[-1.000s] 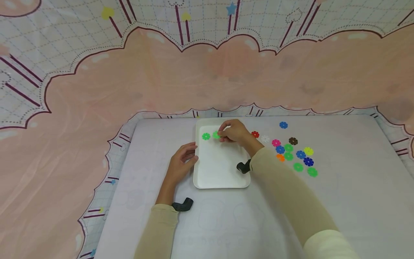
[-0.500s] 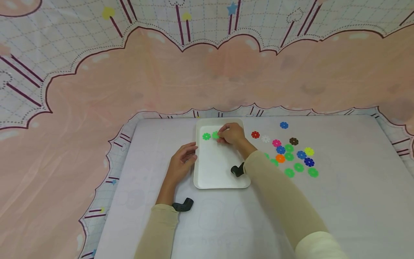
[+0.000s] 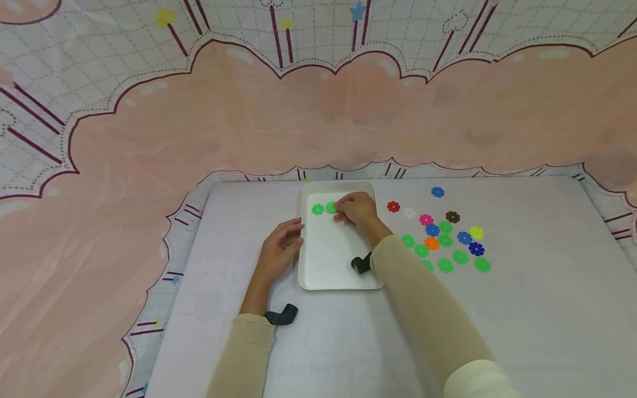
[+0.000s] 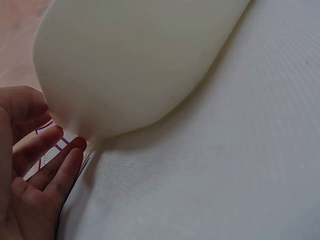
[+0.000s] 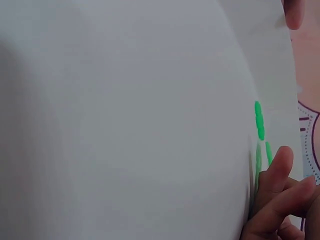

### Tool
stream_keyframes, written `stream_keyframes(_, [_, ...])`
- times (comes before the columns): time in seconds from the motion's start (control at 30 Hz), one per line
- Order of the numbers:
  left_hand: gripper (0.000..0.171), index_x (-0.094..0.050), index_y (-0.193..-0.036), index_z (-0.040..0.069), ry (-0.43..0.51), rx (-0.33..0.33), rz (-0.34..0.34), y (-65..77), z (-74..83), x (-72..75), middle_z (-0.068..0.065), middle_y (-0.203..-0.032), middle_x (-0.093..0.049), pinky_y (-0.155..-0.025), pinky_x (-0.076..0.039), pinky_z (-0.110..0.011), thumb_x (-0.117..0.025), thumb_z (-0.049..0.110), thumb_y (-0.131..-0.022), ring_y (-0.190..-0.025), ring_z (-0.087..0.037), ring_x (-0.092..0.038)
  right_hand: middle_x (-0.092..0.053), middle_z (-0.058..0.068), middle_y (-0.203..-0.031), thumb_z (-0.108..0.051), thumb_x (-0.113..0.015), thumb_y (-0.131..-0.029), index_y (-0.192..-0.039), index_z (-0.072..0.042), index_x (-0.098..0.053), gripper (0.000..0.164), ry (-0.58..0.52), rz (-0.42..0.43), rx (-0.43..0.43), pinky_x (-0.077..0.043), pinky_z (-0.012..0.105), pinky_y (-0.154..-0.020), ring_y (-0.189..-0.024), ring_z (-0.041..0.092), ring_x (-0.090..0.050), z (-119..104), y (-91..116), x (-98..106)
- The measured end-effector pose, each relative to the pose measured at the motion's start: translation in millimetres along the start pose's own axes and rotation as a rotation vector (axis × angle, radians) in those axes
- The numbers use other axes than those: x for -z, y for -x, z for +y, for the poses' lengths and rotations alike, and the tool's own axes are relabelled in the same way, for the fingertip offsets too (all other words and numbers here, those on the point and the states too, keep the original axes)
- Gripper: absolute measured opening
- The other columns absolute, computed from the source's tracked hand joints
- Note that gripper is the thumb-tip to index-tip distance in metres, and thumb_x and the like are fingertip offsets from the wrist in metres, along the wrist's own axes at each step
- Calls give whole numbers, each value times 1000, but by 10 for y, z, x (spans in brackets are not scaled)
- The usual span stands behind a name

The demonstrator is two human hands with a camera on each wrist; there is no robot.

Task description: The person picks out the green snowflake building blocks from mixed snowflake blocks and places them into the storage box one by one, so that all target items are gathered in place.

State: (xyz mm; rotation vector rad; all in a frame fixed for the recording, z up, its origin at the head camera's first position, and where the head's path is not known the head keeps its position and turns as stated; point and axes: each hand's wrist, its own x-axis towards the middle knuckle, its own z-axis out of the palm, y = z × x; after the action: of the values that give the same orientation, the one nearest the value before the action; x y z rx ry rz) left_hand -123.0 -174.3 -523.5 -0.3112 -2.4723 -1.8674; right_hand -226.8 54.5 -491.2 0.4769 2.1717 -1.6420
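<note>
We pinched green disc [image 3: 330, 207] with right hand [image 3: 359, 209], second disc [image 3: 317, 209] just left of pinch; left hand [image 3: 278, 251], loosely relaxed, touched tray [image 3: 330, 262]

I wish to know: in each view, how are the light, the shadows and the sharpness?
Head view: soft light, flower-shaped discs clear enough to tell their colours, soft shadow beside the right sleeve; left wrist view: dim, a shadow along the white tray; right wrist view: grey, low contrast, darker at the left side, green discs nearly edge-on.
</note>
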Motion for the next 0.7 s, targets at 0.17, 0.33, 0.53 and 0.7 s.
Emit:
stream_keyframes(0.17, [32,-67,-129,8,9,-4,-1,-7,2,-3,-7,-147,-57,-104,-53,-22,-67,7,-97,-128,-27,-62,-71,5,-78,-12,-74,-93,-97,-3,-71,10,-17,10,25,-50,16,-49,-57,9,-68,33,-3,-4])
stream_keyframes(0.33, [32,-67,-129,8,9,-7,-1,-6,-2,-3,-8,-148,-57,-104,-52,-20,-66,8,-97,-128,-28,-61,-71,4,-73,-12,-76,-91,-95,-3,-70,12,-25,18,43,-51,16,-49,-54,9,-67,53,13,-9])
stream_keyframes(0.53, [32,-66,-129,6,21,-13,1,-5,-4,-4,-9,-148,-57,-103,-53,-19,-66,5,-97,-128,-29,-61,-71,6,-75,-11,-78,-90,-95,-2,-69,13,-46,16,52,-53,16,-49,-54,9,-67,63,9,-18])
stream_keyframes(0.7, [33,-65,-130,0,23,-5,2,-2,15,-12,-15,-149,-55,-101,-51,-16,-64,1,-97,-129,-35,-60,-71,6,-77,-12,-79,-89,-94,-2,-69,15,-49,24,57,-55,17,-51,-54,9,-67,69,16,-17])
